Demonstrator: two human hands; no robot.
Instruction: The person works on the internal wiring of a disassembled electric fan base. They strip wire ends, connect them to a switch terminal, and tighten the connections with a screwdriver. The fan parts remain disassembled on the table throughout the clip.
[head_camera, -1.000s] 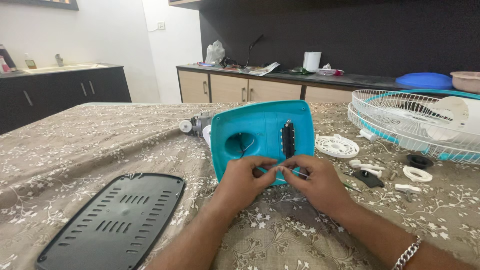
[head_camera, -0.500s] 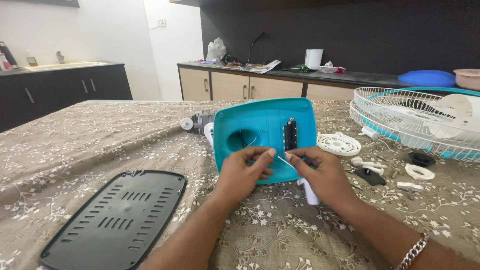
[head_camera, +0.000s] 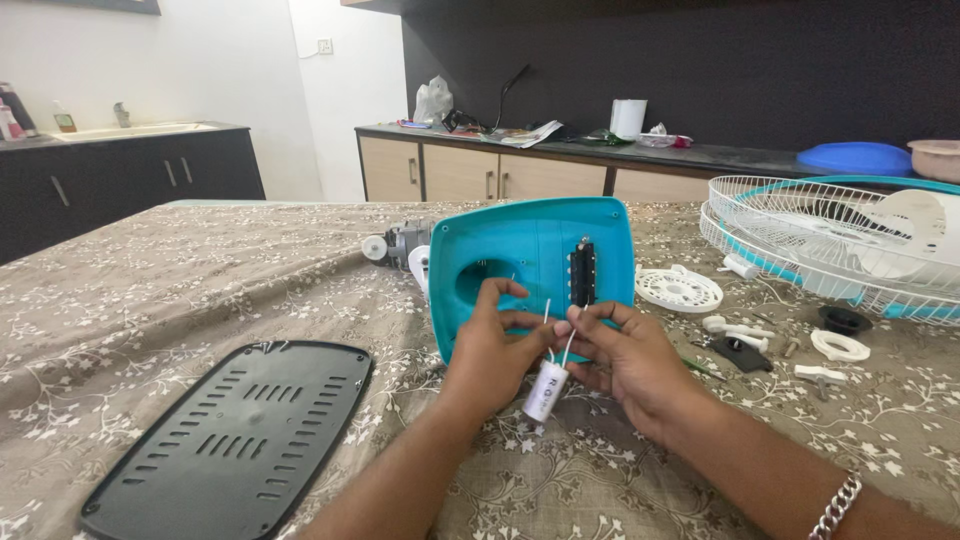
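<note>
A small white cylindrical capacitor (head_camera: 545, 389) hangs just in front of the teal fan base housing (head_camera: 535, 262), which stands tilted on the patterned tablecloth (head_camera: 150, 300), and both hands are closed on its two thin white wires (head_camera: 558, 335). The left hand (head_camera: 490, 345) pinches one lead between thumb and fingertips, and the right hand (head_camera: 625, 355) pinches the other, fingertips of the two hands almost touching above the part. The capacitor looks light and rigid, with a smooth plastic body that could slip if gripped only at the sides; the wires look thin and springy (they likely bend easily and could fatigue where they enter the body), so a safer hold is probably on the cylinder itself with the leads guided rather than pulled. A black vented plate (head_camera: 235, 440) lies flat to the left, well apart. A white wire fan guard (head_camera: 830, 240) rests to the right, with small white fittings (head_camera: 835, 345) scattered near it.
</note>
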